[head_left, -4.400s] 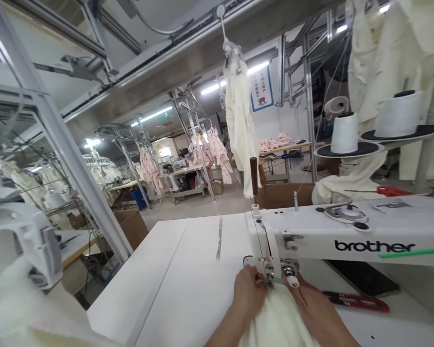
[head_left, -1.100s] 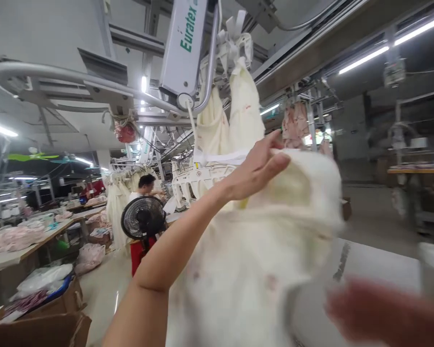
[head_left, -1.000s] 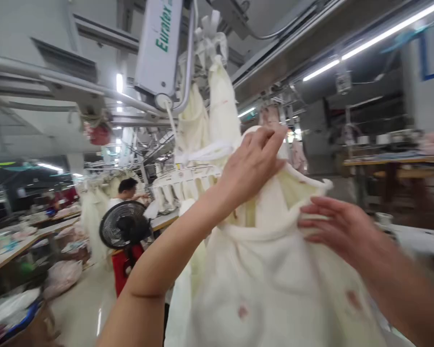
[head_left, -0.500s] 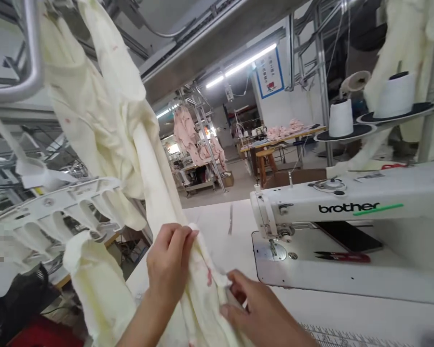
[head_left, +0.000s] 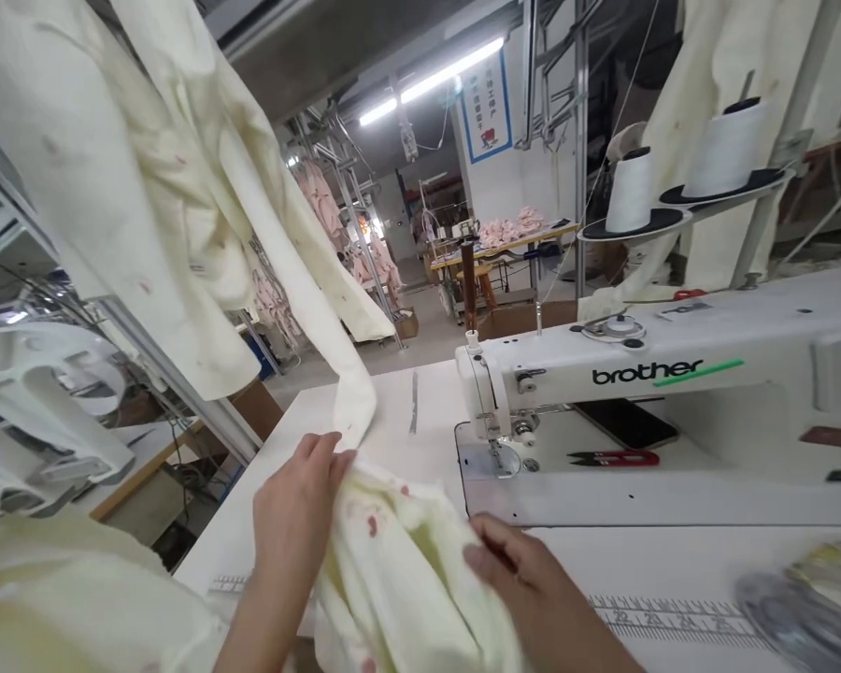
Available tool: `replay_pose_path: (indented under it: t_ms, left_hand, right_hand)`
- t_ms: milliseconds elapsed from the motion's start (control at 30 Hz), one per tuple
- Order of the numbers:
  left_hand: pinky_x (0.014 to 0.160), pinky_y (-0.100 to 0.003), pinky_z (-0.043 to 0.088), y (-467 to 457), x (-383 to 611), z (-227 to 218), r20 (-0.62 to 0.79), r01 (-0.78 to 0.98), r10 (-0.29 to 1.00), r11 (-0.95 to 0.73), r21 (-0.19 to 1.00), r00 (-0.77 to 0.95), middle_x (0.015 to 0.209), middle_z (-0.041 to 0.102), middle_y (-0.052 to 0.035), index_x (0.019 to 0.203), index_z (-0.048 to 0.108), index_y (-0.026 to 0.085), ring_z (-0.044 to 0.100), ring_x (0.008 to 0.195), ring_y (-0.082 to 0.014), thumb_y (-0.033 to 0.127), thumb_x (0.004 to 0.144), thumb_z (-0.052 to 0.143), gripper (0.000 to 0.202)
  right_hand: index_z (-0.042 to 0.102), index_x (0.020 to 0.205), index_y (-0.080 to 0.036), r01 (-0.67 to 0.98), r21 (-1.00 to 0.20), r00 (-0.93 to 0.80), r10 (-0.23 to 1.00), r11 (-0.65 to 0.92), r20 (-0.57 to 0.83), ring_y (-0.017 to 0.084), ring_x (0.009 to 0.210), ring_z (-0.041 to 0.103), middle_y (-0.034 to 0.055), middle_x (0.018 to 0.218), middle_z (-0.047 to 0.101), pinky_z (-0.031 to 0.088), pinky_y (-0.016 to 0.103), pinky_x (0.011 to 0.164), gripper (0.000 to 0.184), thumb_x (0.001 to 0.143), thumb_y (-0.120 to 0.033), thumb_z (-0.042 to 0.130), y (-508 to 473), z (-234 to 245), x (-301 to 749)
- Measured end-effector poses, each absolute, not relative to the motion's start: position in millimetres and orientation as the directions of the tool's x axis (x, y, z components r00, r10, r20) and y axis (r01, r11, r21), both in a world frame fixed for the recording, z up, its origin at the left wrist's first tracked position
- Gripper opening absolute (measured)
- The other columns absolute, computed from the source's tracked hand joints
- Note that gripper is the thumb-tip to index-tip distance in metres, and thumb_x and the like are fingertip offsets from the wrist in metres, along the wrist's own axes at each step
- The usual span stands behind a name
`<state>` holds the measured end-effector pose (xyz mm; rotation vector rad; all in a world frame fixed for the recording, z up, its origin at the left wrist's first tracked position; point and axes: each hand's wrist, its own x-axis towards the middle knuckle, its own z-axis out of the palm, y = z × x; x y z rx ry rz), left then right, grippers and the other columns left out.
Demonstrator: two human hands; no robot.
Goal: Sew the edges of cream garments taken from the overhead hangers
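Both my hands grip a pale yellow garment dotted with small reddish marks, its exact kind unclear among the folds. My left hand pinches its upper edge, close to where a long narrow strip of the same cloth rises toward the hanging pieces. At the right edge, my right hand has the cloth between thumb and fingers. To the right stands a white Brother sewing machine; the cloth is left of its needle and apart from it.
Pale yellow garments hang at the upper left. Red-handled thread snips and a black phone lie on the machine bed. A printed ruler runs along the table's front. White thread cones stand behind the machine.
The view has shifted, with the machine appearing farther left and higher. My hands have drawn the garment lower and spread it wider between them. The hanging pieces swing apart.
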<state>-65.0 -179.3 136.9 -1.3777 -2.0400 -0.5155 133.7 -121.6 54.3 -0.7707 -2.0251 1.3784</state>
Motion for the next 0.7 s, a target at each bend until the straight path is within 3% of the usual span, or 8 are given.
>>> replay_pose_path:
  t_ms: [67, 133, 200, 267, 333, 433, 567, 700]
  left_hand:
    - [0.064, -0.028, 0.041, -169.6, -60.4, 130.6, 0.530, 0.968, 0.813, 0.246, 0.059, -0.239, 0.106, 0.062, -0.0038, 0.106, 0.058, 0.024, 0.057, 0.087, -0.0207, 0.038, 0.084, 0.048, 0.028]
    - [0.081, -0.032, 0.041, -156.7, -46.7, 120.2, 0.391, 0.959, 0.919, -0.067, 0.274, -0.048, 0.116, 0.058, -0.0048, 0.116, 0.053, 0.025, 0.050, 0.104, -0.0226, 0.041, 0.083, 0.049, 0.036]
    - [0.077, -0.028, 0.041, -144.3, -28.6, 107.5, 0.253, 0.778, 0.961, -0.241, 0.580, 0.109, 0.104, 0.061, -0.0041, 0.108, 0.056, 0.023, 0.053, 0.094, -0.0184, 0.040, 0.085, 0.046, 0.031]
    - [0.062, -0.023, 0.039, -135.9, -12.6, 95.7, 0.169, 0.601, 0.984, -0.168, 0.782, 0.055, 0.080, 0.060, -0.0006, 0.091, 0.058, 0.019, 0.052, 0.072, -0.0133, 0.038, 0.085, 0.044, 0.024]
    - [0.059, -0.021, 0.036, -133.3, -2.0, 87.5, 0.165, 0.541, 0.985, -0.111, 0.833, -0.052, 0.073, 0.056, 0.0009, 0.084, 0.057, 0.018, 0.047, 0.066, -0.0114, 0.033, 0.083, 0.049, 0.018]
    - [0.064, -0.020, 0.035, -137.1, 5.2, 83.3, 0.255, 0.559, 0.966, -0.196, 0.806, -0.030, 0.083, 0.057, -0.0004, 0.085, 0.060, 0.020, 0.049, 0.073, -0.0115, 0.024, 0.081, 0.052, 0.010]
    - [0.062, -0.021, 0.035, -142.0, 12.5, 87.5, 0.280, 0.531, 0.958, -0.268, 0.804, 0.059, 0.082, 0.056, -0.0007, 0.087, 0.062, 0.021, 0.050, 0.072, -0.0109, 0.023, 0.084, 0.047, 0.016]
    - [0.061, -0.021, 0.034, -140.9, 20.2, 94.2, 0.206, 0.536, 0.978, -0.153, 0.830, -0.041, 0.073, 0.056, 0.0006, 0.075, 0.061, 0.019, 0.048, 0.068, -0.0114, 0.028, 0.081, 0.052, 0.014]
  right_hand:
    - [0.048, 0.080, -0.019, 0.032, -0.974, -0.699, 0.701, 0.226, 0.140, 0.017, 0.073, 0.050, 0.0001, 0.077, 0.052, 0.038, 0.023, 0.063, 0.030, 0.091, -0.044, 0.036, -112.5, 65.7, 143.8]
    - [0.047, 0.083, -0.019, -0.012, -0.973, -0.710, 0.683, 0.230, 0.170, 0.017, 0.076, 0.050, 0.0002, 0.079, 0.051, 0.039, 0.023, 0.066, 0.030, 0.091, -0.046, 0.037, -107.0, 73.6, 153.0]
    - [0.048, 0.084, -0.019, -0.009, -0.971, -0.698, 0.694, 0.239, 0.178, 0.017, 0.077, 0.049, 0.0002, 0.080, 0.052, 0.039, 0.023, 0.067, 0.029, 0.092, -0.045, 0.038, -104.3, 75.8, 162.2]
    - [0.048, 0.084, -0.019, 0.034, -0.967, -0.670, 0.724, 0.254, 0.166, 0.016, 0.075, 0.049, 0.0001, 0.081, 0.053, 0.039, 0.023, 0.066, 0.030, 0.092, -0.045, 0.037, -102.9, 73.5, 172.4]
    - [0.049, 0.082, -0.019, 0.098, -0.952, -0.655, 0.739, 0.291, 0.158, 0.016, 0.074, 0.049, -0.0003, 0.078, 0.053, 0.038, 0.023, 0.065, 0.030, 0.093, -0.045, 0.037, -101.7, 70.3, 183.0]
    - [0.053, 0.085, -0.020, 0.131, -0.925, -0.671, 0.719, 0.357, 0.182, 0.015, 0.074, 0.049, -0.0009, 0.079, 0.054, 0.038, 0.023, 0.067, 0.027, 0.093, -0.041, 0.038, -98.9, 69.3, 194.2]
    - [0.052, 0.107, -0.025, 0.093, -0.891, -0.604, 0.737, 0.444, 0.304, 0.015, 0.092, 0.050, 0.0001, 0.104, 0.054, 0.037, 0.023, 0.082, 0.020, 0.092, -0.035, 0.043, -91.4, 77.6, 192.7]
    - [0.060, 0.084, -0.021, 0.119, -0.917, -0.648, 0.730, 0.381, 0.219, 0.013, 0.075, 0.052, -0.0019, 0.080, 0.059, 0.038, 0.020, 0.065, 0.014, 0.088, -0.031, 0.051, -82.7, 92.4, 185.6]
